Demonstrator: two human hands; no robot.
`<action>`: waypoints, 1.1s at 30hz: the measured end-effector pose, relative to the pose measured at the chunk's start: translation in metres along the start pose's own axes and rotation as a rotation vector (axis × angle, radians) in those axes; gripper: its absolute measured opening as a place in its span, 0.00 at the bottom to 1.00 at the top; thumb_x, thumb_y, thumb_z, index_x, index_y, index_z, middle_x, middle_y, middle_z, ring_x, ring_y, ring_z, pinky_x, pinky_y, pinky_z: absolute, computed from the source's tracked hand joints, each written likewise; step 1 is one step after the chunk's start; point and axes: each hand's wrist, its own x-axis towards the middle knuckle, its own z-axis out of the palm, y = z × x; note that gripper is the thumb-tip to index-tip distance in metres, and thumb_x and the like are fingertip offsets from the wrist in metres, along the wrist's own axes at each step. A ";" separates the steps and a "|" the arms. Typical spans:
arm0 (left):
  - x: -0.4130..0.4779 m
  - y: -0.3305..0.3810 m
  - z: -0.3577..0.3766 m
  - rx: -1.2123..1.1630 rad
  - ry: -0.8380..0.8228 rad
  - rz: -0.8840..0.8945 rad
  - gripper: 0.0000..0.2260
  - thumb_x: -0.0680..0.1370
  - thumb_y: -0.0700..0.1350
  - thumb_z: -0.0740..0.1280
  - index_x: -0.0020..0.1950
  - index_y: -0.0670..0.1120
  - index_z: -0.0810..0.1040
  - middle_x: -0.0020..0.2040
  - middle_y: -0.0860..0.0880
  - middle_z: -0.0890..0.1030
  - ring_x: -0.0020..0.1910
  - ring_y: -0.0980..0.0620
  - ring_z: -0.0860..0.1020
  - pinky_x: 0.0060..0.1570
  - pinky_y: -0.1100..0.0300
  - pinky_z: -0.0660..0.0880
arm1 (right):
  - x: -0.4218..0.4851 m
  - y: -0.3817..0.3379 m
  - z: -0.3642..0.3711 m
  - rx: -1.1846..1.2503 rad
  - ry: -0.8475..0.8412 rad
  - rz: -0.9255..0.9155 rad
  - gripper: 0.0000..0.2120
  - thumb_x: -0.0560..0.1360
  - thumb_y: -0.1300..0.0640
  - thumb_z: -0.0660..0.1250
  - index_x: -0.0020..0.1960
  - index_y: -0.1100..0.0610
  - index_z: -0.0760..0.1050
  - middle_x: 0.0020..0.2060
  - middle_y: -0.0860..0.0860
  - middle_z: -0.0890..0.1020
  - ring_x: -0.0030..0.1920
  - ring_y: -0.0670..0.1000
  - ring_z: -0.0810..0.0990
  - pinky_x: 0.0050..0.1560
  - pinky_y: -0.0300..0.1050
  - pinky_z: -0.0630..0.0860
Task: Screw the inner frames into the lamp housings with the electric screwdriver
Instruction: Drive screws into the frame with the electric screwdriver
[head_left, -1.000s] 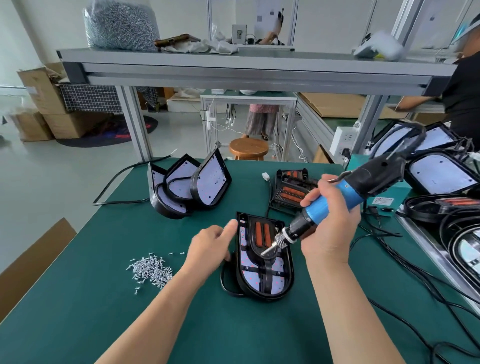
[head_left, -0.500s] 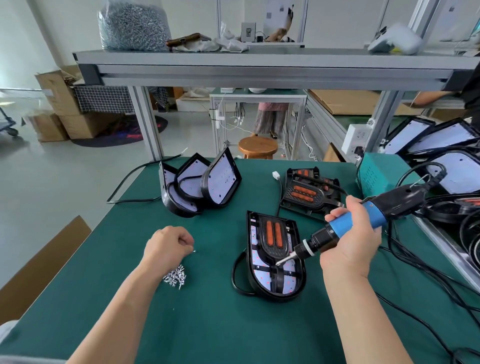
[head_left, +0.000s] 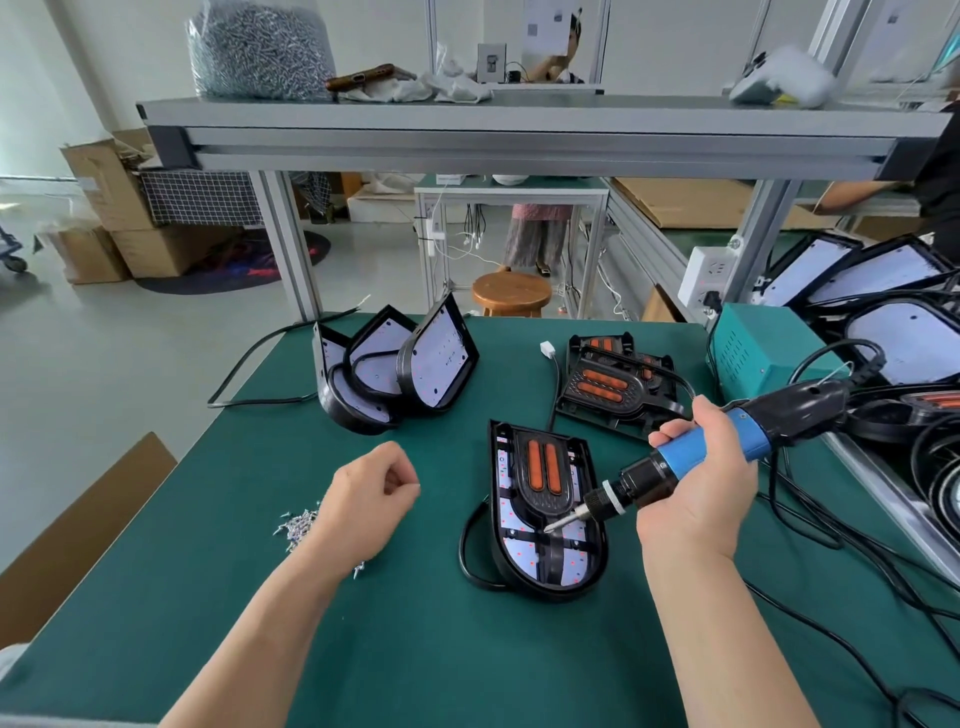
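Head — right hand (head_left: 696, 509) grips screwdriver (head_left: 685, 456), tip at housing (head_left: 540, 590)

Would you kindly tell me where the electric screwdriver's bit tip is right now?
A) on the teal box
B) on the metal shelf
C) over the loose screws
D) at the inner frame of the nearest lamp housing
D: the right hand holds the electric screwdriver slanted down, its bit tip at the inner frame of the flat-lying lamp housing.

Right hand (head_left: 696, 501) grips the electric screwdriver (head_left: 647, 483), bit at the inner frame (head_left: 543, 467).
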 end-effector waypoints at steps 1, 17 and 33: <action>-0.005 0.009 0.003 -0.116 -0.022 -0.005 0.09 0.74 0.37 0.73 0.39 0.47 0.77 0.35 0.52 0.81 0.34 0.56 0.76 0.38 0.63 0.73 | 0.000 -0.001 0.000 0.000 0.005 0.008 0.05 0.76 0.55 0.71 0.49 0.51 0.74 0.31 0.47 0.78 0.33 0.49 0.78 0.37 0.37 0.77; -0.049 0.074 0.037 -0.721 -0.239 0.091 0.19 0.73 0.30 0.74 0.46 0.55 0.82 0.40 0.49 0.84 0.40 0.54 0.78 0.47 0.62 0.76 | -0.006 -0.023 0.005 0.137 0.034 0.060 0.08 0.76 0.55 0.72 0.51 0.52 0.73 0.29 0.46 0.78 0.31 0.47 0.79 0.34 0.36 0.77; -0.053 0.076 0.048 -0.823 -0.222 0.041 0.13 0.68 0.37 0.75 0.46 0.54 0.83 0.39 0.50 0.84 0.40 0.54 0.78 0.45 0.64 0.77 | -0.005 -0.020 0.004 0.122 0.029 0.066 0.10 0.75 0.55 0.72 0.53 0.52 0.72 0.31 0.47 0.78 0.32 0.47 0.79 0.35 0.37 0.76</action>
